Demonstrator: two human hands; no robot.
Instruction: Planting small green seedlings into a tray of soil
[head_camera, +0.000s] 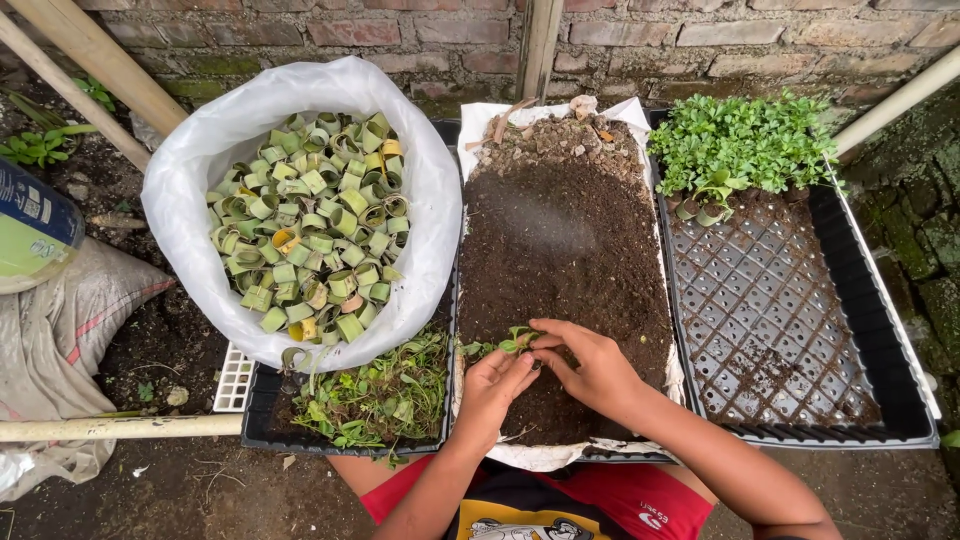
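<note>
Between left hand (492, 385) and right hand (590, 365) sits the seedling (517, 340).

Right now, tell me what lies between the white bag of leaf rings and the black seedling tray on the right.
In the head view, the soil-filled tray lies between the white bag and the black seedling tray; both hands hold a seedling there.
</note>
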